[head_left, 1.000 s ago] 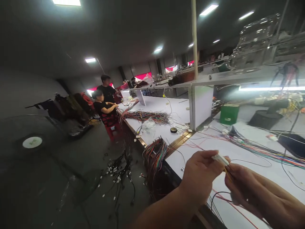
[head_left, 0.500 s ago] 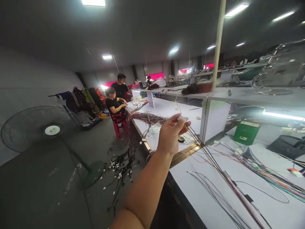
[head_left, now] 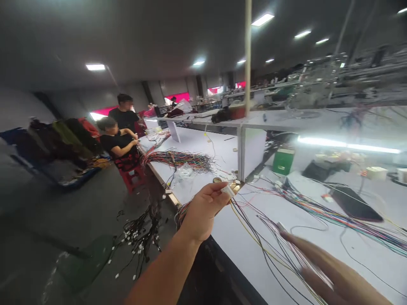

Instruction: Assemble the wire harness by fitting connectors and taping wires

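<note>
My left hand point(head_left: 203, 209) is closed, with thumb and fingers pinching a white plastic connector point(head_left: 228, 191) above the near edge of the workbench. Yellow and dark wires point(head_left: 254, 237) run from the connector down to the right across the white tabletop. At lower right, my right hand point(head_left: 333, 271) is smeared by motion over a bundle of loose wires point(head_left: 286, 245). Its forefinger is stretched out and its thumb stands apart, with wires showing between them. I see no firm grip there.
A long multicoloured wire bundle point(head_left: 187, 160) lies on the far bench beside a clear plastic bag point(head_left: 183, 173). More wires point(head_left: 343, 220), a phone point(head_left: 356, 204) and a green box point(head_left: 283, 161) are to the right. A shelf post point(head_left: 241, 154) stands ahead. Two people work at left.
The view has swung to the right. My left hand, still on the connector, is lower over the bench. My right hand has come into view at lower right over the wires.
</note>
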### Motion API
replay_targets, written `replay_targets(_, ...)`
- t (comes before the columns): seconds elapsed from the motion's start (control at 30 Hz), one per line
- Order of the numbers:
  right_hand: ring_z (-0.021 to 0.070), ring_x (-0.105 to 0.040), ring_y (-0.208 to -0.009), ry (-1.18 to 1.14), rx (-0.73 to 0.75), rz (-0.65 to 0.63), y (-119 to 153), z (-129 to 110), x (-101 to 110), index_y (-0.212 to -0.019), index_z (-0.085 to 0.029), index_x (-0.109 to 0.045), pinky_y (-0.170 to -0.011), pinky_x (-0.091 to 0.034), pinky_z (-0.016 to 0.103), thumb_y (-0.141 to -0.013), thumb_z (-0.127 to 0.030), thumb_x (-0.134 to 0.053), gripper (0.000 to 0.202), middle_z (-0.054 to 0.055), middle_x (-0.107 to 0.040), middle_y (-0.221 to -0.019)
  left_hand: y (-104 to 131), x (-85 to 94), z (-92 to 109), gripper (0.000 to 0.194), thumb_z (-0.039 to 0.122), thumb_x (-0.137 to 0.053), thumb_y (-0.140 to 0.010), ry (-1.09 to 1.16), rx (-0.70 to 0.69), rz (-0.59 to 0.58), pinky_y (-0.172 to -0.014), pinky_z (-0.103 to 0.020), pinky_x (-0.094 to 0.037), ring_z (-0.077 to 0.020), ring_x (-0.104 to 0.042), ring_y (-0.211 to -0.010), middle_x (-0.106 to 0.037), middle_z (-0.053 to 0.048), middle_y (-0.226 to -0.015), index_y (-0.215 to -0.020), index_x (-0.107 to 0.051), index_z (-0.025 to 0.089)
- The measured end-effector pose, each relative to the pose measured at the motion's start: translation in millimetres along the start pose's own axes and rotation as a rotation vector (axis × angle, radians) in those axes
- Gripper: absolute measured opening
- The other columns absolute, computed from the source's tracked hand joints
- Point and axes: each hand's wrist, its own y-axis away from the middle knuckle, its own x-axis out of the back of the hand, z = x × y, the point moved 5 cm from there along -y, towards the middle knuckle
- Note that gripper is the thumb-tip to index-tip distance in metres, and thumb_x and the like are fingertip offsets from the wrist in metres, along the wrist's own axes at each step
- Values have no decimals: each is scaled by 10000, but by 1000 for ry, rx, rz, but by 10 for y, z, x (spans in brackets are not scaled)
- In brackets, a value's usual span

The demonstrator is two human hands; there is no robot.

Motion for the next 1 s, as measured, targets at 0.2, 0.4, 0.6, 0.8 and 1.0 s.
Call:
replay_targets(0.2, 94, -468, -557, -990, -202, -271, -918, -1096, -248, -944, -172, -587, -575, -416, 239, -922, -559, -361, 448, -1, -542, -667, -64, 11, -48, 326, 289, -734, -729, -132, -26, -23, -828, -289, -439, -143, -601, -853, -664, -20, -872, -1035, -652, 212)
replay_targets(0.4, 43, -85, -440, -1495, -333, -344, -843, -1010, -446, -817, -169, -476, -409, -73, 193, -881, -498, -523, 339, -108, -210, -529, -61, -116, -163, 380, 336, -689, -774, -125, 70, -66, -759, -242, -423, -95, -539, -752, -622, -17, -904, -1133, -610, 238)
replay_targets(0.6, 39, -117, -421, -1496, -251, -545, -738, -1042, -329, -798, -168, -478, -400, -68, 201, -873, -492, -542, 339, -107, -235, -513, 116, -191, -252, 233, 369, -705, -749, -146, 380, -217, -582, -194, -374, -84, -476, -578, -563, -11, -593, -782, -680, 140)
replay_targets(0.8, 43, -236, -414, -1386, -147, -721, -601, -1065, -299, -899, -158, -557, -403, -185, 188, -915, -462, -463, 319, -87, -305, -533, 140, -149, -224, 361, 461, -809, -562, -268, 445, -250, -462, -200, -341, -93, -450, -453, -560, -21, -506, -665, -673, 143)
replay_targets(1.0, 180, -542, -938, -265, 26, 32, -200, -393, 288, -1038, -213, -607, -838, -425, 335, -857, -301, -559, 207, 57, -614, -992, -45, -172, -310, 298, 370, -848, -498, -323, 406, -39, -425, -194, -411, -60, -431, -421, -623, -2, -605, -629, -683, 159)
